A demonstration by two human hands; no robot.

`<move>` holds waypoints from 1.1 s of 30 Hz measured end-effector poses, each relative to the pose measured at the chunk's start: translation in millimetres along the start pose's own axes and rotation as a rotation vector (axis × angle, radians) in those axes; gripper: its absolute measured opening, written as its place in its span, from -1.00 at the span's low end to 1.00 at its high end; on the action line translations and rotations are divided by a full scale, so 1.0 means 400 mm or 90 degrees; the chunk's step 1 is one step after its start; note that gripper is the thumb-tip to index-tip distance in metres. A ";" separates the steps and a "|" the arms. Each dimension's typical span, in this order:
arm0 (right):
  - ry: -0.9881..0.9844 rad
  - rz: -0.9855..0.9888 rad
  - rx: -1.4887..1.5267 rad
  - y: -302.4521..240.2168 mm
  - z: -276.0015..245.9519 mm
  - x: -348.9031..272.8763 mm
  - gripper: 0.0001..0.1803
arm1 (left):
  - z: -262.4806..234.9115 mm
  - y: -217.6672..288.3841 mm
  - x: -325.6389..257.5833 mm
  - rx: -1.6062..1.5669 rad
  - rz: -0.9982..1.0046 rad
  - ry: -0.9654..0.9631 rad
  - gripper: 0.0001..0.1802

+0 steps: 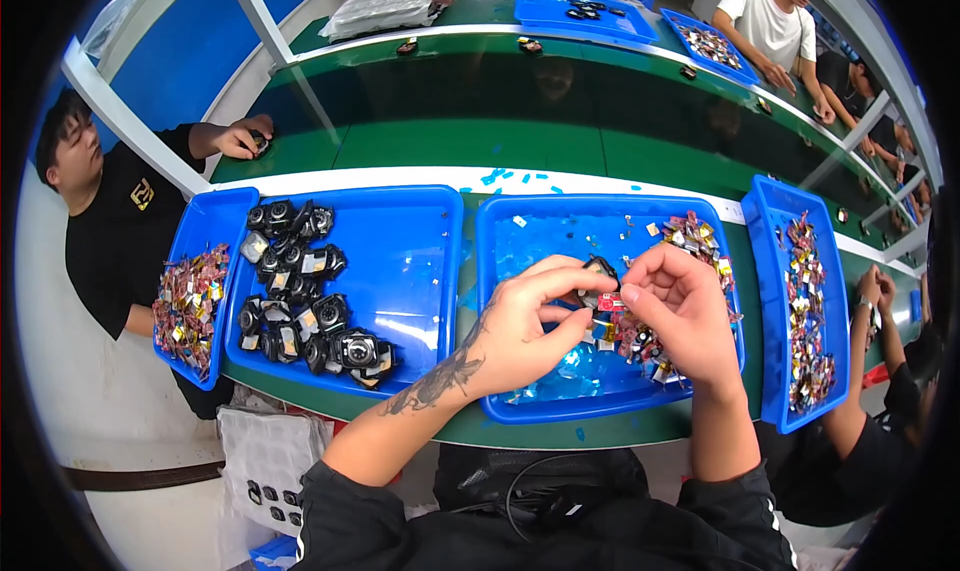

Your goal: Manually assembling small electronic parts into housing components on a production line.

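Work tray [530,246], one, blue, straight in front of me
Left hand [530,316], mine, above the middle of the work tray; thumb and fingers bent around a black unit, clamped on it
Black unit [600,267], one, small, raised above the work tray, partly hidden by my fingers
Red tab [609,302], one, above the work tray, just below the black unit; whether the two are joined I cannot tell
Right hand [690,316], mine, above the right half of the work tray; thumb and forefinger drawn close at the edge of the red tab; whether they pinch it I cannot tell
Loose parts [640,345], many, red, yellow and white, heaped along the right of the work tray, partly covered by my right hand
Device tray [405,261], one, blue, just left of the work tray; black devices [328,314] piled mostly in its left half
Left parts tray [215,214], one, blue, farther left of the work tray, holding a similar heap
Right parts tray [770,236], one, blue, just right of the work tray, likewise heaped
Blue scraps [492,177], several, on the white rail [380,180] behind the work tray
Co-worker [125,211], black shirt, well left of the work tray, one hand at a small black piece
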State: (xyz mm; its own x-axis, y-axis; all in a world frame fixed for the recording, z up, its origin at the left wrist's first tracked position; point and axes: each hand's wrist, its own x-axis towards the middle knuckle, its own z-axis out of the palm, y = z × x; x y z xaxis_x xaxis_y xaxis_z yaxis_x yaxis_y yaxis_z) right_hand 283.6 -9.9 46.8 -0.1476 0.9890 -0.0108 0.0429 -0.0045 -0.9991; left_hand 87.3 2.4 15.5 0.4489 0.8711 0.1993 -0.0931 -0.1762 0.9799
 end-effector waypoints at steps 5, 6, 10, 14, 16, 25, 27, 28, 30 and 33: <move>-0.029 0.114 0.146 0.015 -0.013 0.009 -0.93 | 0.012 0.014 -0.003 0.159 0.087 0.022 -0.67; -0.026 0.114 0.147 0.022 -0.015 0.009 -0.93 | 0.013 0.010 -0.002 0.158 0.087 0.019 -0.67; -0.078 0.132 0.192 0.026 -0.023 0.007 -0.91 | 0.013 -0.003 -0.002 0.313 0.163 0.061 -0.74; -0.156 0.145 0.170 0.019 -0.056 -0.006 -0.89 | 0.009 0.002 0.002 0.247 0.163 0.036 -0.78; -0.173 0.143 0.182 0.018 -0.060 -0.010 -0.88 | 0.010 0.004 0.000 0.157 0.116 0.020 -0.79; -0.222 0.120 0.157 -0.008 -0.057 -0.031 -0.86 | 0.000 0.001 -0.002 -0.004 -0.006 -0.052 -0.84; -0.234 0.099 0.113 -0.001 -0.061 -0.032 -0.87 | -0.001 0.005 0.003 -0.010 -0.027 -0.066 -0.85; -0.234 0.101 0.114 -0.002 -0.061 -0.033 -0.87 | -0.003 0.009 0.002 -0.009 -0.040 -0.083 -0.84; -0.191 0.115 0.056 -0.008 -0.061 -0.031 -0.88 | -0.002 0.010 0.000 -0.011 -0.054 -0.101 -0.82; -0.132 0.114 -0.018 -0.025 -0.044 -0.032 -0.88 | 0.001 0.005 0.003 -0.001 -0.103 -0.066 -0.84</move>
State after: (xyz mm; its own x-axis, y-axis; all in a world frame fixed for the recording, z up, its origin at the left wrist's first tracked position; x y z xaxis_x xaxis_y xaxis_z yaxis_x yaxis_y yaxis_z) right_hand 302.5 -19.9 57.5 -0.3343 0.9214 -0.1982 0.1144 -0.1691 -0.9789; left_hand 88.0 3.1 17.7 0.5477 0.8358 0.0388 -0.0135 -0.0376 0.9992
